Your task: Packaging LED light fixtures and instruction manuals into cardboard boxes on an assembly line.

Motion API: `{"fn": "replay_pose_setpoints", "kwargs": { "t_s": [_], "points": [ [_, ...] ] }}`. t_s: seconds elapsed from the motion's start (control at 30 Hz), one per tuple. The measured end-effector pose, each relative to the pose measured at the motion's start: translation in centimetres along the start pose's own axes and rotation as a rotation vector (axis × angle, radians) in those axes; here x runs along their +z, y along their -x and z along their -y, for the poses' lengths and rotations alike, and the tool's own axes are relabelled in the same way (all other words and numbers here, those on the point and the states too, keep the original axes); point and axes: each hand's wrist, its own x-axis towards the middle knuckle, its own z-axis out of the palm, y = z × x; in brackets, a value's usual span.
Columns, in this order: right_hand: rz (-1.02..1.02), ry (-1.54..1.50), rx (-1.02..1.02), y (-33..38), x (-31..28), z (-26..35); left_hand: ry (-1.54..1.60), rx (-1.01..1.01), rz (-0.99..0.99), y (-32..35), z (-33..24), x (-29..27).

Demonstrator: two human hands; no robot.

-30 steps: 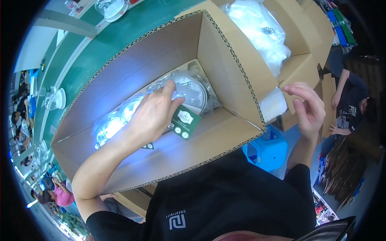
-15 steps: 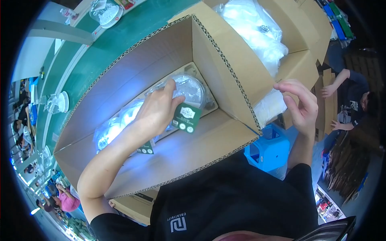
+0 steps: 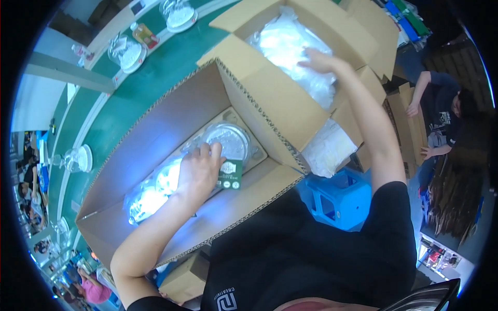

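My left hand (image 3: 199, 168) is down inside a cardboard box (image 3: 171, 111), its fingers curled over clear plastic-wrapped items. A round clear object (image 3: 228, 140) in plastic lies just beyond the fingertips. Beside my thumb is a green card tag (image 3: 230, 174); the fingers hide what they grip. In a second cardboard box (image 3: 353, 31), my right hand (image 3: 320, 61) rests on a bundle of white, shiny plastic-wrapped things (image 3: 290, 46), fingers apart. What is inside that wrap cannot be made out.
Clear glass domes on white bases (image 3: 179, 18) stand along the green table (image 3: 124, 111), near a bottle (image 3: 144, 35). A blue plastic stool (image 3: 340, 199) is below the boxes, with a white wrapped bundle (image 3: 332, 147) above it. At right, a co-worker (image 3: 441, 111) handles a carton.
My right hand has moved up and away from beside the stool onto the wrapped bundle in the second box. My left hand stays in the first box. The view has shifted.
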Motion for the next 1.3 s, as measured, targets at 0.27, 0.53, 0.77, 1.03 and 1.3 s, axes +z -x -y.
{"fn": "replay_pose_setpoints", "kwargs": {
  "t_s": [0.27, 0.53, 0.77, 1.03, 1.3],
  "points": [
    [-0.101, 0.000, 0.032, 2.0, -2.2, 2.5, -0.005, 0.007, 0.075, 1.7, 0.6, -6.7],
    [-0.406, -0.031, 0.087, 8.5, -7.3, 4.7, 0.083, -0.094, 0.019, 5.3, 2.7, -14.1],
    [-0.673, -0.132, 0.009, 9.5, -9.0, 3.7, 0.110, -0.055, -0.183, 6.8, 3.5, -16.4],
    [-1.094, -0.321, 0.007, 14.4, -13.4, 5.0, 0.358, 0.104, -0.547, 2.9, 1.8, -18.6],
    [-1.030, -0.484, -0.357, 14.5, -16.6, 12.9, 0.180, 0.202, -0.784, -14.1, -4.5, -16.6]
  ]
}}
